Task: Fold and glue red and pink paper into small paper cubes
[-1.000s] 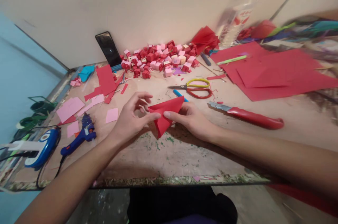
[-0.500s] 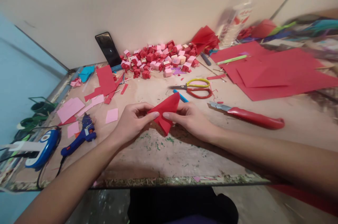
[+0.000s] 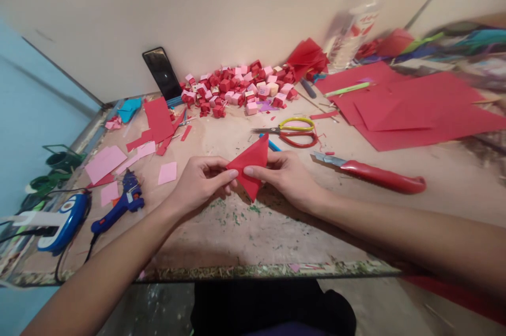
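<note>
A folded piece of red paper [image 3: 253, 163] is held just above the worktable [image 3: 276, 230], near its middle. My left hand [image 3: 201, 182] pinches its left edge with thumb and fingers closed. My right hand [image 3: 286, 175] grips its right side, thumb on top. One corner of the paper points up and back toward the scissors, another points down at the table. Both forearms reach in from the near edge.
Yellow-and-red scissors [image 3: 294, 132] and a red utility knife [image 3: 375, 176] lie right of my hands. A blue glue gun [image 3: 118, 204] lies at left among pink paper scraps. A heap of small red and pink cubes [image 3: 237, 90], a phone [image 3: 162, 73] and red sheets [image 3: 411, 109] sit behind.
My left fingers have closed onto the paper. The paper has been folded narrower and turned, so its upper corner now points more steeply upward.
</note>
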`<state>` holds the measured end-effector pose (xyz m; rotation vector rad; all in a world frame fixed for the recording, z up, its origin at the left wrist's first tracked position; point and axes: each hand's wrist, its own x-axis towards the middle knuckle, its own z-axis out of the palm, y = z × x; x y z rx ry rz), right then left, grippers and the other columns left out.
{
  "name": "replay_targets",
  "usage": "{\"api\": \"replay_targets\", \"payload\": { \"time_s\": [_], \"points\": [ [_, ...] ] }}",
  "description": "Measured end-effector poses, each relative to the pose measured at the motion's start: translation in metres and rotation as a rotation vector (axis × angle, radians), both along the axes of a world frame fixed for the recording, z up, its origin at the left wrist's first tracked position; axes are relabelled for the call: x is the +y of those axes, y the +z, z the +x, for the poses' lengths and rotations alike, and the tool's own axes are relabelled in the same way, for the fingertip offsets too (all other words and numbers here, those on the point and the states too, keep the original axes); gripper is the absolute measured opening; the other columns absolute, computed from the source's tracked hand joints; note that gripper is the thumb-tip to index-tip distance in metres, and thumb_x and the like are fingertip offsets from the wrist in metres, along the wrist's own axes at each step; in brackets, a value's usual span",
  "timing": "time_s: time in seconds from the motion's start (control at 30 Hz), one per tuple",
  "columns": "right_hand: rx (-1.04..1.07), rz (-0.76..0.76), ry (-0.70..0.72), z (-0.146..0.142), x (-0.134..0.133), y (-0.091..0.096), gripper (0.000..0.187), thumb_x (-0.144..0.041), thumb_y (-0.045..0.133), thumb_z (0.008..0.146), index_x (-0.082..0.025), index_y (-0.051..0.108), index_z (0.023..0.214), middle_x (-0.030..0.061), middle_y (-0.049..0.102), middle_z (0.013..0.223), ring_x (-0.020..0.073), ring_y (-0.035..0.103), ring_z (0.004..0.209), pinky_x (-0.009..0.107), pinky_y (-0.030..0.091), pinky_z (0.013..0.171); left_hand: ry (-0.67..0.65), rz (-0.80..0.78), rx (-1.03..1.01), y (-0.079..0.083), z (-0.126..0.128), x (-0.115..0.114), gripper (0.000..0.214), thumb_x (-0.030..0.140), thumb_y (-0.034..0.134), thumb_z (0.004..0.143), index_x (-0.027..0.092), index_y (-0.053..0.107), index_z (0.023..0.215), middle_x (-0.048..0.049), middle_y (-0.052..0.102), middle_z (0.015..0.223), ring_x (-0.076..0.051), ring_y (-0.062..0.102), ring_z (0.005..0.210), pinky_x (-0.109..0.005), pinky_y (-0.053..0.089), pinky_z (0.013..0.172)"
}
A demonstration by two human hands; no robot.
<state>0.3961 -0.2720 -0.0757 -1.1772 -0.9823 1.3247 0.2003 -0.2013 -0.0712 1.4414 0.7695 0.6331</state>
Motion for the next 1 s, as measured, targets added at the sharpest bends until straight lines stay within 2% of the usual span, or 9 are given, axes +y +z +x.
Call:
{"api": "replay_targets", "payload": {
  "time_s": [0.43,0.8,1.0],
  "points": [
    [-0.031,0.068,-0.004,0.0002,-0.0013,-0.0025,0.021,-0.037,0.086,0.08,-0.016,0.083,0.081,0.0058,0.079,0.079,0.0155,0.065,0.065,0.029,0.048,0.06,-0.062,-0.035,-0.05,-0.0002,-0.0018,-0.002,0.02,0.033,0.079,0.091,0.014,0.08,0.083,-0.0051,0.077,0.074,-0.013,0.071,0.06,-0.022,0.059,0.055],
    [-0.097,0.038,0.005,0.0008,-0.0008,0.0012,0.023,-0.038,0.085,0.079,-0.015,0.083,0.08,0.0053,0.078,0.077,0.0158,0.064,0.065,0.029,0.05,0.062,-0.076,-0.021,-0.033,0.0034,-0.0016,-0.0021,0.024,0.036,0.081,0.088,0.013,0.078,0.081,-0.0058,0.077,0.073,-0.015,0.072,0.061,-0.026,0.061,0.058],
    [-0.134,0.007,0.023,0.0013,-0.0009,-0.0015,0.027,-0.041,0.088,0.075,-0.016,0.083,0.084,0.0074,0.081,0.084,0.0188,0.068,0.069,0.031,0.053,0.065,-0.079,-0.035,-0.033,-0.0022,-0.002,-0.0027,0.023,0.039,0.082,0.09,0.017,0.077,0.09,-0.0002,0.07,0.069,-0.009,0.062,0.058,-0.019,0.049,0.054]
  ]
}}
